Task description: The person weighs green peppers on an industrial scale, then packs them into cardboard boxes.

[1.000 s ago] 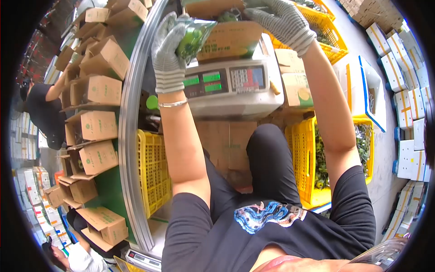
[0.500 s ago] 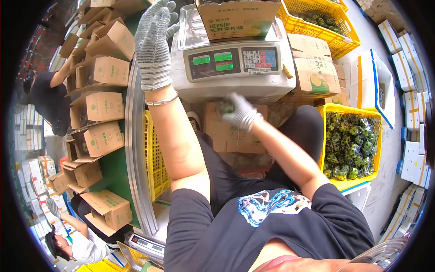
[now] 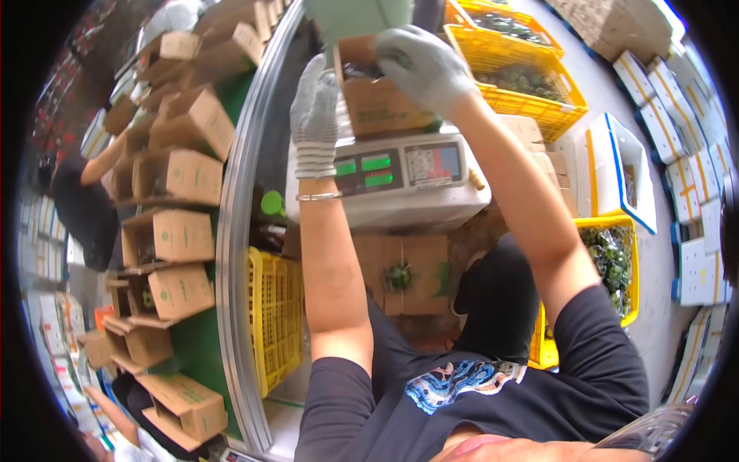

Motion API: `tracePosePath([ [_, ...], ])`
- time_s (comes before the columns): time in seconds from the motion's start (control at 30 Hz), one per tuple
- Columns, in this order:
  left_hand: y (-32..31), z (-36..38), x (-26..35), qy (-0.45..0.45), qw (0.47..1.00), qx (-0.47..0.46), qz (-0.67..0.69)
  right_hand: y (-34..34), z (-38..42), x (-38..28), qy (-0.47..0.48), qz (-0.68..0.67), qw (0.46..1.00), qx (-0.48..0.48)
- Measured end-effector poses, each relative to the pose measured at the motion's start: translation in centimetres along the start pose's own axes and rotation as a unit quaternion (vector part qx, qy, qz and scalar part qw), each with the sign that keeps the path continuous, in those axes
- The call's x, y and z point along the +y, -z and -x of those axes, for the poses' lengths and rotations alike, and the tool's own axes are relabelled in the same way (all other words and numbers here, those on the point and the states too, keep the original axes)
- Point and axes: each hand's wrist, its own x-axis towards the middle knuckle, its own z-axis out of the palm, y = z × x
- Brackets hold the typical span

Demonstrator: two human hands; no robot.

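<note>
A cardboard box (image 3: 391, 108) stands with its top open on the pan of a digital scale (image 3: 400, 165) with green lit digits. My left hand (image 3: 314, 100), in a grey-white knit glove, is open with fingers stretched up along the box's left side. My right hand (image 3: 427, 65), gloved too, bends its fingers into the box opening from the right; what they hold is hidden. Dark, shiny contents (image 3: 360, 71) show inside the box. Below the scale, a small bagged bunch of green fruit (image 3: 398, 276) lies on flat cardboard (image 3: 377, 296) between my legs.
To the right are yellow crates (image 3: 523, 73) of bagged green fruit, another yellow crate (image 3: 633, 277) and a white foam box (image 3: 608, 173). A metal rail (image 3: 240, 192) runs along the left, with open cartons (image 3: 183, 235) and people beyond. A yellow crate (image 3: 275, 323) stands by the rail.
My right hand has moved up from below the scale to the box opening. The green bunch now lies on the cardboard below. My view has tilted upward; my left hand is closer to the box.
</note>
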Motion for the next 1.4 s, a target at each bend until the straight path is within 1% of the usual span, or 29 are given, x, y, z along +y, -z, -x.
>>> tracePosePath([
  [0.03,-0.5,0.3,-1.1,-0.070,0.996,-0.008,-0.048,0.0,-2.8,0.6,-0.068,0.041,0.988,-0.131],
  [0.07,-0.9,-0.3,-2.9,-0.148,0.985,-0.011,-0.093,-0.2,-5.5,1.0,-0.161,0.030,0.931,-0.327],
  [0.1,-1.5,-0.8,-4.6,-0.226,0.964,-0.008,-0.138,-1.0,-7.2,1.1,-0.166,0.089,0.863,-0.468],
  [0.13,-2.1,-0.7,-5.7,-0.159,0.980,-0.015,-0.119,-0.2,-6.9,0.6,-0.072,0.072,0.856,-0.507],
  [0.2,-2.6,-1.2,-6.8,-0.140,0.988,-0.018,-0.066,-4.5,-7.3,3.0,-0.096,0.103,0.798,-0.586],
  [0.27,-2.5,-1.7,-6.8,-0.134,0.991,-0.025,0.008,-10.6,-7.2,6.9,-0.126,0.053,0.771,-0.622],
  [0.33,-2.9,-1.7,-6.8,-0.100,0.994,-0.043,0.025,-11.2,-7.4,6.0,-0.152,-0.009,0.737,-0.658],
  [0.37,-3.1,-1.7,-6.8,-0.083,0.995,-0.052,0.033,-10.8,-8.1,6.4,-0.018,0.102,0.740,-0.665],
  [0.4,-3.2,-1.4,-6.7,-0.020,0.994,-0.050,0.091,-9.4,-7.9,5.2,0.090,0.137,0.778,-0.606],
  [0.47,-3.6,-0.5,-6.4,0.110,0.971,-0.044,0.206,-8.4,-6.5,5.6,-0.114,0.088,0.788,-0.598],
  [0.5,-3.9,-0.4,-6.0,0.086,0.973,-0.048,0.210,-5.9,-6.2,4.4,-0.122,0.080,0.807,-0.572],
  [0.57,-4.6,-0.7,-7.2,0.127,0.969,-0.018,0.213,1.2,-5.7,1.1,-0.132,0.063,0.840,-0.522],
  [0.6,-4.4,-0.7,-7.9,0.149,0.965,-0.001,0.214,0.0,-4.0,5.5,-0.044,-0.038,0.911,-0.409],
  [0.63,-3.6,-0.6,-8.1,0.126,0.969,-0.042,0.207,2.6,-3.2,5.1,-0.053,-0.040,0.958,-0.280],
  [0.67,-4.0,-0.3,-8.4,0.097,0.985,-0.004,0.146,2.7,-1.7,8.3,-0.030,-0.007,0.988,-0.152],
  [0.73,-5.1,0.5,-8.7,0.049,0.995,0.073,0.051,4.4,2.5,10.1,-0.024,-0.059,0.998,0.017],
  [0.77,-5.2,0.6,-5.1,0.098,0.993,0.043,0.038,3.7,4.2,11.5,0.019,-0.073,0.997,-0.003],
  [0.8,-5.3,0.6,-2.2,0.091,0.994,0.040,0.038,2.2,5.6,12.4,0.060,-0.088,0.994,-0.023],
  [0.83,-5.4,0.6,-2.2,0.136,0.989,0.035,0.046,0.9,6.2,12.3,0.014,-0.194,0.981,-0.020],
  [0.9,-5.4,0.2,-1.8,0.134,0.990,0.033,0.044,-0.3,5.1,12.0,0.045,-0.153,0.978,-0.137],
  [0.97,-5.7,0.3,-1.6,0.118,0.988,0.057,0.080,-0.9,4.7,11.2,0.022,-0.153,0.973,-0.171],
  [1.0,-5.5,0.3,-2.0,0.161,0.983,0.044,0.077,-0.4,5.0,11.3,-0.036,-0.210,0.957,-0.198],
  [1.07,-6.4,0.6,-4.3,0.120,0.979,0.104,0.127,0.0,6.2,12.4,0.040,-0.140,0.979,-0.146],
  [1.1,-7.0,0.6,-6.3,0.109,0.974,0.142,0.137,0.0,6.8,12.0,-0.042,-0.168,0.982,-0.077],
  [1.17,-5.5,0.5,-4.8,0.149,0.968,0.106,0.173,-3.9,9.8,18.8,-0.124,-0.340,0.906,-0.219],
  [1.23,-4.4,0.7,-4.7,0.174,0.955,0.119,0.208,-3.6,9.0,16.5,-0.081,-0.187,0.908,-0.366],
  [1.3,-3.2,0.3,-6.0,0.204,0.936,0.144,0.249,-4.4,8.5,14.5,-0.159,-0.347,0.892,-0.243],
  [1.33,-2.8,0.1,-7.5,0.173,0.923,0.131,0.319,-4.5,7.9,12.3,-0.197,-0.421,0.868,-0.175],
  [1.4,-1.9,-0.5,-9.6,0.104,0.880,0.103,0.452,-4.6,6.9,8.7,-0.235,-0.495,0.827,-0.128],
])
